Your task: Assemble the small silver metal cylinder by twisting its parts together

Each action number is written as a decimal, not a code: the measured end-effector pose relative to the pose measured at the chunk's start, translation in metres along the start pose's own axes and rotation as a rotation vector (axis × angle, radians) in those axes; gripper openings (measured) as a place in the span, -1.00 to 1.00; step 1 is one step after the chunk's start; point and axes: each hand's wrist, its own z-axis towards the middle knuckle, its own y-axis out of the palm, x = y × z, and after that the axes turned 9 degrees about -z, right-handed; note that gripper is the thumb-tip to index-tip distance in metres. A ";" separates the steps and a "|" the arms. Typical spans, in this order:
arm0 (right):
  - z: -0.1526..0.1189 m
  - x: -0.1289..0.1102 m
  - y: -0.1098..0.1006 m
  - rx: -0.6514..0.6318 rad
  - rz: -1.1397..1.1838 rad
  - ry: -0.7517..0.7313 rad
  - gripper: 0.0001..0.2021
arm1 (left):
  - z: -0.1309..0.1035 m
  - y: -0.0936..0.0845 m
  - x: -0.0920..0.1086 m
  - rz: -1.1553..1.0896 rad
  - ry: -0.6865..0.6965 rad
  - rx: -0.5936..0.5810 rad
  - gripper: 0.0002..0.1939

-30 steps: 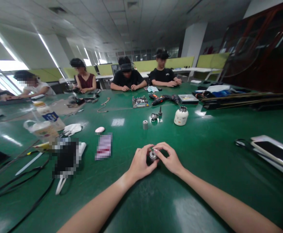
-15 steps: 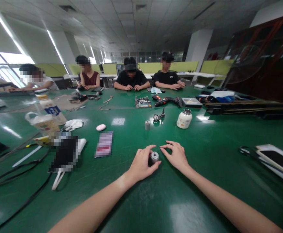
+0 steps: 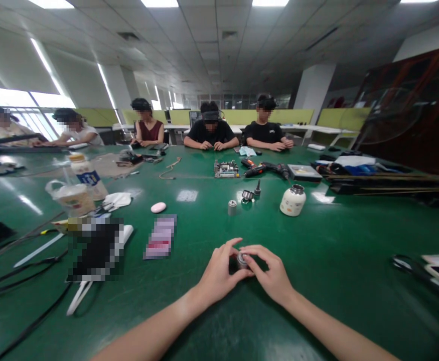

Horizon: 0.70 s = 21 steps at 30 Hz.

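A small silver metal cylinder [image 3: 241, 261] stands upright on the green table in front of me. My left hand [image 3: 219, 268] curls round its left side, with the thumb in front and the fingers behind. My right hand [image 3: 272, 271] is closed at the cylinder's top, thumb and fingertips touching its upper face and rim. The fingers partly cover the cylinder. Farther off stands a similar grey cylinder [image 3: 232, 207], with a shiny open metal lid-like part [image 3: 247, 196] and a dark pointed bit [image 3: 257, 187] behind it.
A cream bottle [image 3: 293, 200] without a lid stands to the right. Leftward lie a pink oval object [image 3: 158, 207], a purple sheet [image 3: 161, 238], a drink bottle [image 3: 90, 178] and black cables [image 3: 27, 301]. A circuit board [image 3: 226, 169] and a power drill [image 3: 266, 169] lie farther back; several people sit opposite.
My right hand has moved left from beside the cylinder and now touches its top. My left hand stays around it. The view has tilted up a little.
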 end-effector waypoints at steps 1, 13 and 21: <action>0.000 0.001 0.000 0.005 0.003 0.014 -0.85 | 0.000 0.000 0.001 0.005 0.001 -0.003 -0.26; -0.001 0.003 -0.001 -0.055 0.014 0.003 -0.85 | -0.004 0.000 0.004 0.133 0.104 -0.071 -0.40; -0.002 0.002 -0.004 -0.078 0.042 -0.004 -0.79 | -0.003 -0.003 0.011 0.105 0.193 0.029 -0.38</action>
